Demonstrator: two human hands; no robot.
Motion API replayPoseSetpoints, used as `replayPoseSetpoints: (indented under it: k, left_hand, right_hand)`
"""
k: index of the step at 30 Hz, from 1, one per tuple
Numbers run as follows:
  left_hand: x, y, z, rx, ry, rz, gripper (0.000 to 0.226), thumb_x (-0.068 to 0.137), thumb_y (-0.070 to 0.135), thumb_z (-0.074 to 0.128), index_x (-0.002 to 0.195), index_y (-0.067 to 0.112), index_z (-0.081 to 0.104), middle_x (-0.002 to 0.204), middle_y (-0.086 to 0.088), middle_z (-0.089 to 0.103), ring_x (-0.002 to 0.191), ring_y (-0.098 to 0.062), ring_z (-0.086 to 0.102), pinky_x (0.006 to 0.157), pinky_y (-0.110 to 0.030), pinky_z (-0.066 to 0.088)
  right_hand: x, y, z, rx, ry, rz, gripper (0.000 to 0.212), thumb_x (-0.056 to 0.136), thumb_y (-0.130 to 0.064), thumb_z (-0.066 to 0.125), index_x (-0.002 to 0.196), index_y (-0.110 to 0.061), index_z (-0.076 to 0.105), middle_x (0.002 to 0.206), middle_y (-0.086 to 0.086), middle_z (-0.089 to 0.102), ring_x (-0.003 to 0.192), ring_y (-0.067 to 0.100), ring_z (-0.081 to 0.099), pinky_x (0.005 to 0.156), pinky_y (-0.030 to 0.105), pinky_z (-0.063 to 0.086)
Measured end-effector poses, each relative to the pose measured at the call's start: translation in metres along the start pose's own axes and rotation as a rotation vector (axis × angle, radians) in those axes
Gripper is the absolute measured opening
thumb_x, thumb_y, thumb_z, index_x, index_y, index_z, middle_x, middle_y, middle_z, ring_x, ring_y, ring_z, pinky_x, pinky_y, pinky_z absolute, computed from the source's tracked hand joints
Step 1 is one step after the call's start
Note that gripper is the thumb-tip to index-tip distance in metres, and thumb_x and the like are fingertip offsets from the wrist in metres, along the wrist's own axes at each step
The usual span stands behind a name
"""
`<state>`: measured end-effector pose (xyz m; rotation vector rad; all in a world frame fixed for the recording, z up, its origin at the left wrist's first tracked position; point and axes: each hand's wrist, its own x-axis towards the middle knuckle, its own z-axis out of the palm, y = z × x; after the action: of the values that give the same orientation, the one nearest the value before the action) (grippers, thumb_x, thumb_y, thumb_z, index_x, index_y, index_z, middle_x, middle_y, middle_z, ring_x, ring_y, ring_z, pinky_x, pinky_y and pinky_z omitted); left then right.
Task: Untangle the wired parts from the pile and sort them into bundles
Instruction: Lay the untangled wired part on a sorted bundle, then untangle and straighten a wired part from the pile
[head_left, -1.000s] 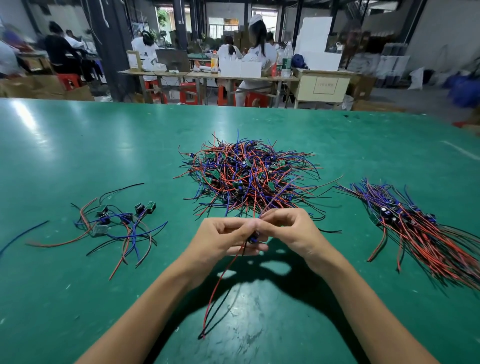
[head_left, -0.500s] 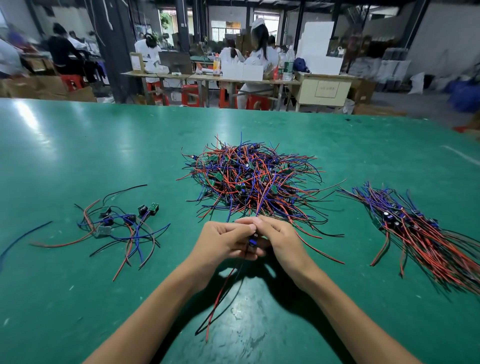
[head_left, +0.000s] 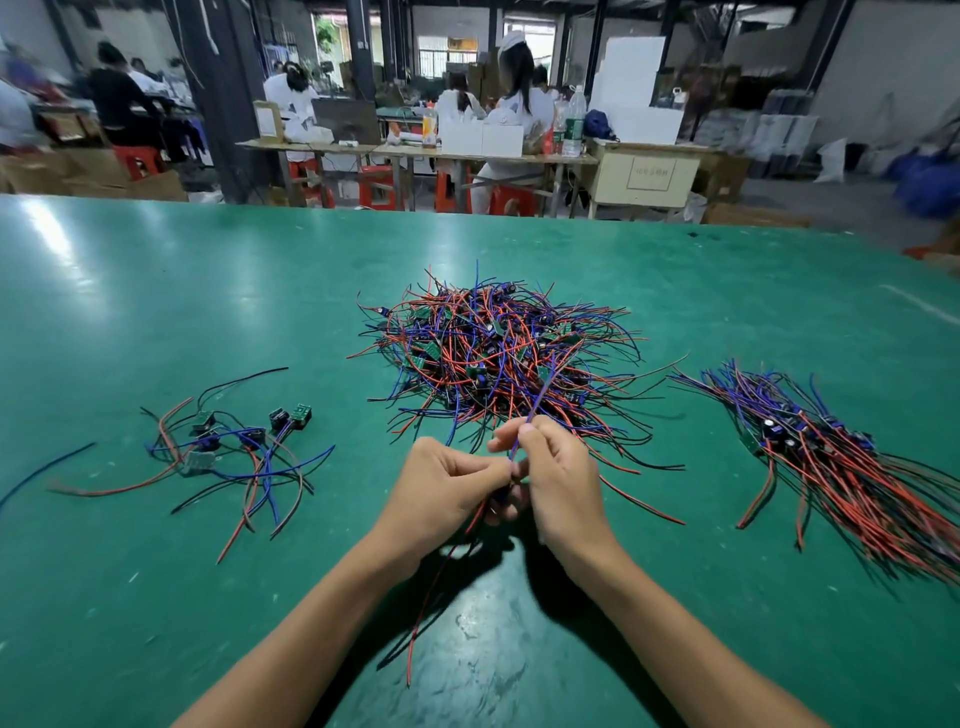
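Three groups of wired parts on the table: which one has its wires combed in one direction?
The bundle on the right: its red and black leads run parallel toward the near right edge. The middle pile is tangled, and the left group lies loosely scattered.

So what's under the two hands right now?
Red and black wires trail from the left hand and right hand onto the green table. The part they grip is mostly covered.

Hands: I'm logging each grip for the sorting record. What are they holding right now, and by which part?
Both hold one wired part. The right hand pinches its blue wire; the left hand grips lower, where the red wire hangs down.
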<state>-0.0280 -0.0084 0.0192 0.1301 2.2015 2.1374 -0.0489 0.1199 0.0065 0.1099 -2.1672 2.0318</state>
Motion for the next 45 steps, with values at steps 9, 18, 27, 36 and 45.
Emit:
replayPoseSetpoints:
  k: [9,18,27,36,45]
  left_hand:
    - [-0.004,0.006,-0.001,0.016,-0.246,-0.07,0.022,0.092,0.0,0.065,0.076,0.003,0.08,0.074,-0.018,0.075,0.051,-0.016,0.063,0.049,-0.022,0.051]
    - [-0.007,0.004,-0.009,-0.025,-0.299,-0.122,0.019,0.094,0.007,0.064,0.086,0.002,0.08,0.081,-0.019,0.075,0.056,-0.018,0.065,0.052,-0.023,0.052]
    - [0.003,0.001,-0.019,-0.168,-0.235,-0.172,0.031,0.09,0.034,0.069,0.099,0.006,0.079,0.102,-0.019,0.076,0.072,-0.022,0.074,0.063,-0.024,0.059]
    - [0.007,-0.002,-0.021,0.249,-0.021,0.035,0.013,0.095,0.021,0.069,0.094,0.012,0.078,0.074,-0.001,0.075,0.05,-0.011,0.058,0.051,-0.023,0.05]
    - [0.004,-0.004,-0.021,0.647,0.077,0.334,0.037,0.1,0.045,0.055,0.072,0.027,0.072,0.048,0.015,0.048,0.046,-0.008,0.037,0.054,-0.028,0.029]
  right_hand:
    - [0.014,-0.011,-0.022,0.049,0.198,0.111,0.031,0.095,-0.016,0.045,0.076,-0.02,0.069,0.085,-0.003,0.076,0.049,0.013,0.058,0.037,0.024,0.041]
    - [0.02,-0.016,-0.035,0.347,0.037,0.277,0.028,0.103,-0.028,0.046,0.1,-0.013,0.069,0.091,0.008,0.079,0.053,0.013,0.061,0.044,0.025,0.05]
    - [0.016,-0.016,-0.041,0.033,-0.186,-0.045,0.018,0.103,-0.021,0.057,0.111,-0.018,0.073,0.095,0.005,0.079,0.073,0.013,0.07,0.065,0.022,0.054]
    - [0.024,-0.017,-0.048,0.209,-0.031,0.063,0.017,0.102,-0.022,0.058,0.108,-0.013,0.071,0.092,0.007,0.079,0.079,0.016,0.076,0.065,0.019,0.056]
    - [0.027,-0.018,-0.049,0.367,0.098,0.124,0.021,0.086,-0.034,0.075,0.087,-0.013,0.071,0.087,0.014,0.078,0.071,0.018,0.076,0.058,0.019,0.056]
